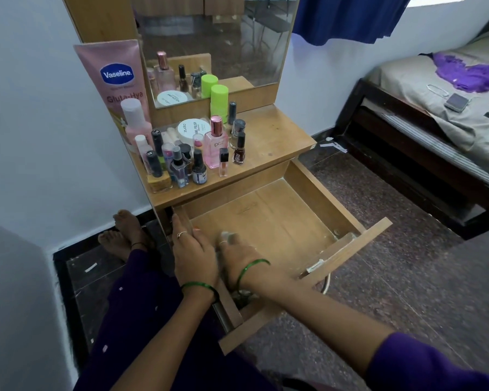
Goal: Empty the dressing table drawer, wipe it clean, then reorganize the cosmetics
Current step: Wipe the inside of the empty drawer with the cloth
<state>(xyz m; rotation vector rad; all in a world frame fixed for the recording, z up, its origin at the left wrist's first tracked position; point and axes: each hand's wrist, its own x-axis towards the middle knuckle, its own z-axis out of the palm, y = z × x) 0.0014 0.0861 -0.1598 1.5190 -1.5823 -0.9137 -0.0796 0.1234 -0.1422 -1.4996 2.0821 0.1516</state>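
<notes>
1. Drawer (268, 218): pulled out, emptied; left hand (194, 249) lies flat along its near side wall, fingers straight.
2. Right hand (237, 253): blurred over a pale cloth (227, 237); grip unclear. We wipe beyond the fingers, into corners.
3. Cosmetics (187, 153): on counter, above the fingers.

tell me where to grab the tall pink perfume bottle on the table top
Grip the pink perfume bottle round its flat-sided body, coming from the right front, where the table top is bare. Bottles crowd its left and back, and the rose-gold cap may pull off.
</notes>
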